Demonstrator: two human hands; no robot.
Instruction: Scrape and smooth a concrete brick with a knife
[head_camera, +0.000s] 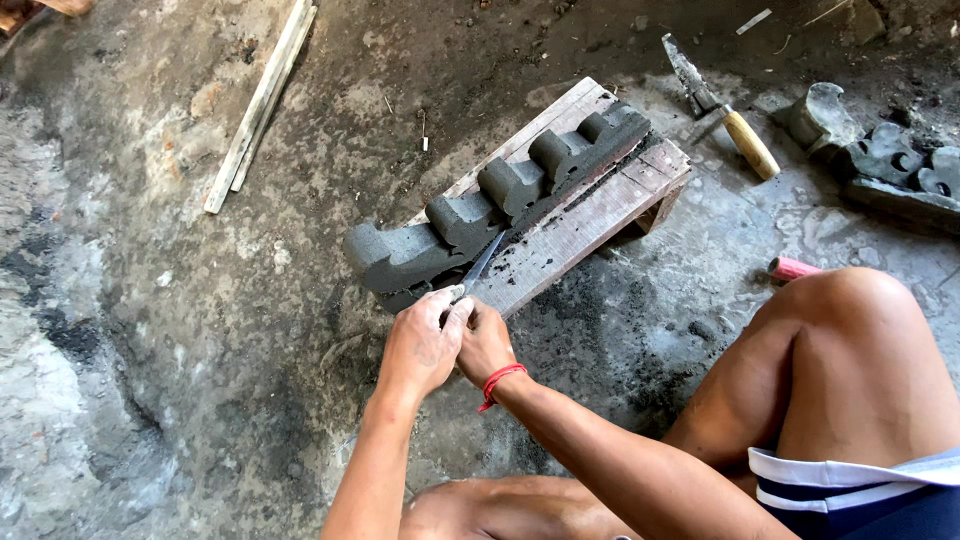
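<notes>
While cutting, left hand (420, 345) and right hand (483, 345) closed together round the handle of a thin blade (484, 262), tip against the dark grey moulded ornament (500, 195). Ornament lying lengthwise along the wooden board (590, 215), its scroll end overhanging the board's left end. Probably heavy, damp and crumbly: best taken from beneath with the board, never by the lobes. Right of the board, a wooden-handled trowel (722, 108), then more cast pieces (880, 160).

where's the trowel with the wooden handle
In the head view, the trowel lies on the ground at upper right, between the wooden board and the dark moulded pieces.
</notes>
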